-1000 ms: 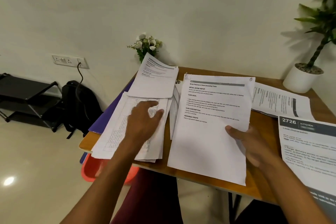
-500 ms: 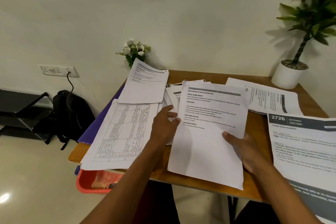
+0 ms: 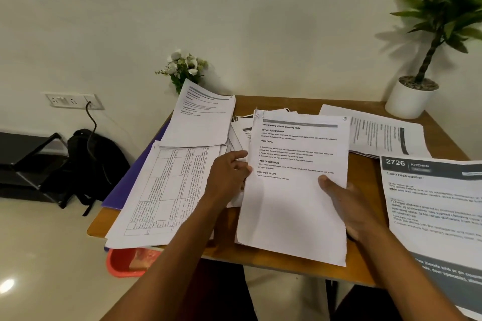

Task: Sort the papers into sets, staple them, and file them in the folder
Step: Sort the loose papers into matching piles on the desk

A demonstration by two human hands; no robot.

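The left hand [image 3: 228, 177] has left the gridded pile [image 3: 161, 190] and come across to the left edge of the spray-cleaning sheet [image 3: 292, 203]. Its fingers curl there, but I cannot tell whether they pinch that sheet or the fanned loose papers [image 3: 240, 133] tucked under its far-left corner. The right hand [image 3: 349, 206] clamps the sheet's right edge, thumb on top and fingers beneath, so the hands are apart with the page between them. The purple folder [image 3: 130, 180] lies well to the left of the sheet, buried under the gridded pile. The likeliest slip is catching a fanned page along with the sheet and mixing two sets. The sheet's near corner also overhangs the table [image 3: 287, 260], so a loosened grip could drop it. A sleeve brushing the gridded pile, which also overhangs, could tip it toward the red bin [image 3: 122, 263] below.
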